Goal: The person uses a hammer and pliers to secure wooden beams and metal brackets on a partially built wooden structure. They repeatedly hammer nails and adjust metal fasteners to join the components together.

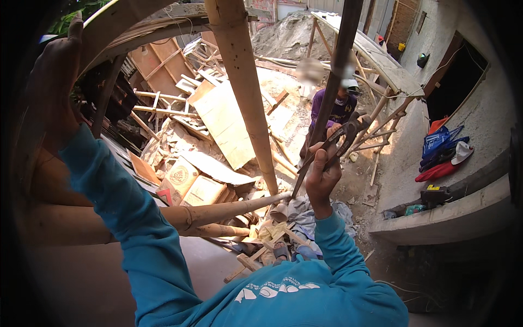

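Note:
My left hand (57, 90) is raised at the upper left, gripping the edge of a wooden beam (128, 19); its fingers are partly in shadow. My right hand (322, 180) is closed around the handles of dark metal pincers (346, 135), whose head points up and to the right. Just behind the pincers, a long dark post (333, 76) slants down from the top of the view. A thick upright bamboo pole (239, 82) stands between my arms. Under my left forearm, a horizontal bamboo pole (218, 211) runs toward the foot of the post.
Below, a person in a purple shirt (340, 109) crouches near bamboo scaffolding (381, 117). Plywood sheets (226, 128), paper sacks (190, 182) and scrap wood litter the ground. On the right, clothes and bags (441, 152) hang on a wall above a concrete ledge (436, 223).

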`<move>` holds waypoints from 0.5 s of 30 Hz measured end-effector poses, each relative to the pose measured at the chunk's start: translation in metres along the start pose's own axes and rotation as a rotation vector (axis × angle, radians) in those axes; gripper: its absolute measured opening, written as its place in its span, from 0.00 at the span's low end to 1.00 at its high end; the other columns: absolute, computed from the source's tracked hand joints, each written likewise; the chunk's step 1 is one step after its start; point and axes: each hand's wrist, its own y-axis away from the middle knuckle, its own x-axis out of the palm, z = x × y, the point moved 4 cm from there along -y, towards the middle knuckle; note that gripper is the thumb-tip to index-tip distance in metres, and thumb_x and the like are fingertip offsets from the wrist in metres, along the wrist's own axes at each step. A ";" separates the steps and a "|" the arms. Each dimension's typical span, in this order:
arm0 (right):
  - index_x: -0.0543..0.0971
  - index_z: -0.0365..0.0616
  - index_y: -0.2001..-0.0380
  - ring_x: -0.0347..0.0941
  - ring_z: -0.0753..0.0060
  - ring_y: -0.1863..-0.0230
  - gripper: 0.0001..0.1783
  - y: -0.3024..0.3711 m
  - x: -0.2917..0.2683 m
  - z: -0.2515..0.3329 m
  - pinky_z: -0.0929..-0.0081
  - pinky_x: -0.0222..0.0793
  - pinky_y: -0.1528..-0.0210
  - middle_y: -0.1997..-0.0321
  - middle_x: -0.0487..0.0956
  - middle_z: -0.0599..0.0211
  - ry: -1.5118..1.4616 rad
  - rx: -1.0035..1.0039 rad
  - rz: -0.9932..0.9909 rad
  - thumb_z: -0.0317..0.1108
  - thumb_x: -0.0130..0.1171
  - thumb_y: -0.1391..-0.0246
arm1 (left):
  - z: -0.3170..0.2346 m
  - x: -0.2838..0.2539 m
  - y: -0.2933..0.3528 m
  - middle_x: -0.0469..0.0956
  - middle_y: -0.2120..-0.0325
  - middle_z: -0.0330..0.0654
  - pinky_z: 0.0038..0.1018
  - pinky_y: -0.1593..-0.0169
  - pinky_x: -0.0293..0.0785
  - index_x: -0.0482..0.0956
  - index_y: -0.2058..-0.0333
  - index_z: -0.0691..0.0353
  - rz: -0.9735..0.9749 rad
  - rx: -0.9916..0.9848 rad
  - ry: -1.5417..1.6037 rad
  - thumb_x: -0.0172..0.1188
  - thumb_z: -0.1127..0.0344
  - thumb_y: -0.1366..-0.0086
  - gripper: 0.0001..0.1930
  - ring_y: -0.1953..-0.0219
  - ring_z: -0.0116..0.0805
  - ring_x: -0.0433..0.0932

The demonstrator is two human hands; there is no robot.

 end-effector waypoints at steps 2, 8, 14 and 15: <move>0.77 0.33 0.44 0.76 0.74 0.64 0.16 -0.049 0.009 0.028 0.74 0.73 0.59 0.60 0.81 0.64 -0.038 -0.083 -0.053 0.29 0.49 0.29 | -0.003 0.000 0.013 0.82 0.52 0.54 0.46 0.42 0.75 0.82 0.52 0.63 -0.071 0.005 -0.022 0.32 0.32 0.26 0.40 0.47 0.59 0.79; 0.75 0.33 0.44 0.83 0.73 0.59 0.16 -0.151 0.056 0.109 0.84 0.81 0.72 0.51 0.82 0.58 -0.305 -0.283 0.026 0.32 0.49 0.28 | -0.005 -0.005 0.023 0.84 0.61 0.51 0.48 0.52 0.80 0.84 0.58 0.60 -0.210 0.107 -0.103 0.36 0.36 0.25 0.35 0.58 0.57 0.84; 0.76 0.34 0.47 0.86 0.63 0.60 0.17 -0.210 0.122 0.201 0.82 0.81 0.78 0.54 0.83 0.53 -0.561 -0.549 0.151 0.37 0.48 0.27 | -0.015 -0.005 0.043 0.83 0.78 0.50 0.41 0.64 0.82 0.86 0.76 0.58 -0.515 0.115 -0.012 0.49 0.36 0.29 0.32 0.71 0.49 0.86; 0.76 0.36 0.48 0.86 0.65 0.62 0.18 -0.217 0.138 0.218 0.79 0.80 0.79 0.55 0.84 0.55 -0.613 -0.610 0.142 0.39 0.46 0.26 | -0.013 -0.008 0.046 0.83 0.79 0.50 0.40 0.65 0.82 0.86 0.77 0.57 -0.534 0.103 -0.029 0.50 0.37 0.29 0.32 0.72 0.48 0.86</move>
